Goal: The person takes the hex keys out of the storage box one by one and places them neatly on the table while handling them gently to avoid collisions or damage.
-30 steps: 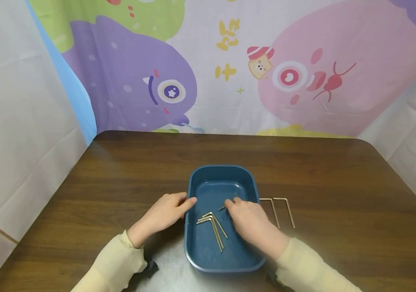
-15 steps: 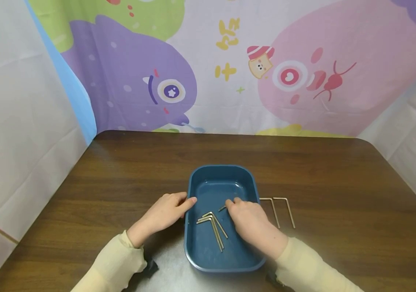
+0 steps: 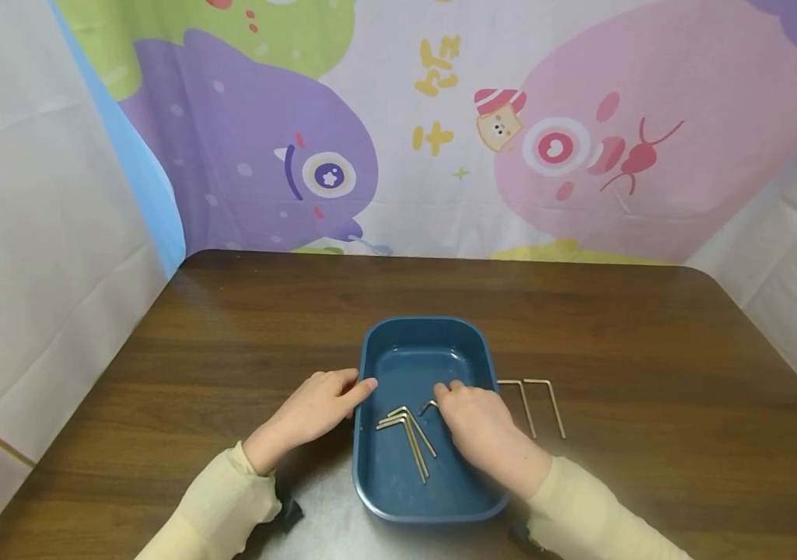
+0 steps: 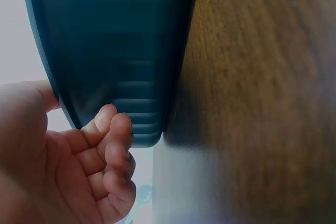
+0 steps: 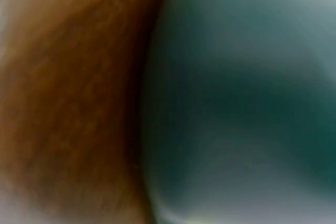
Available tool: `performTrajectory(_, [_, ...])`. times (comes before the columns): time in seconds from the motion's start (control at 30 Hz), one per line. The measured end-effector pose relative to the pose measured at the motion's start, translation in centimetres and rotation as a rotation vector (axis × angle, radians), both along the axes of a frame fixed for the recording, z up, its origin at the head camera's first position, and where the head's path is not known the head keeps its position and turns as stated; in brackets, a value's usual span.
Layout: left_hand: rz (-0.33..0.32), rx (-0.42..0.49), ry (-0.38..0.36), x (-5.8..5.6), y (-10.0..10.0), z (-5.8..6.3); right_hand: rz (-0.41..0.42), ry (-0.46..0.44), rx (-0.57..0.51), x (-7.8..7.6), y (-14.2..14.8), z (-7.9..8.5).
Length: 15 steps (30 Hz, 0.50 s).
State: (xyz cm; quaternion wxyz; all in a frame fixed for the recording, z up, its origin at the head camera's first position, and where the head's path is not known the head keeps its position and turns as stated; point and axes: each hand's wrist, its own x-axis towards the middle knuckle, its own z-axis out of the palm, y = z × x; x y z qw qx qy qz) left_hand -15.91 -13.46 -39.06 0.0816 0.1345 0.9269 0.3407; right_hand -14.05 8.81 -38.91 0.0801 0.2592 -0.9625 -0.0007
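Observation:
A deep blue plastic tray (image 3: 433, 513) stands lengthwise on the table before me. My left hand (image 3: 321, 406) holds its left side, the thumb over the rim and the fingers against the outer wall, as the left wrist view confirms. Inside the tray, several brass-coloured hex keys (image 3: 408, 432) lie in a loose cluster, their short arms to the left. My right hand (image 3: 478, 424) reaches over the right side and pinches another hex key (image 3: 429, 405); its bent end pokes out left of the fingers, the rest being hidden. The right wrist view is blurred.
Two more hex keys lie on the wooden table (image 3: 650, 350) right of the tray: one hex key (image 3: 527, 408) close to its wall, the other hex key (image 3: 554, 404) farther right. A cartoon-printed curtain (image 3: 433, 202) hangs behind the table.
The hex key in my right hand has turned slightly, so its bend now shows beside the fingertips. My left hand, the tray and the other keys stay in place.

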Motion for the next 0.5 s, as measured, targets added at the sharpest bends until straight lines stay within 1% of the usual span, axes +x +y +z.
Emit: performTrajectory(0.5, [-0.003, 0.005, -0.016, -0.04, -0.02, -0.07, 0.032, 0.057, 0.008, 0.06, 0.16, -0.25])
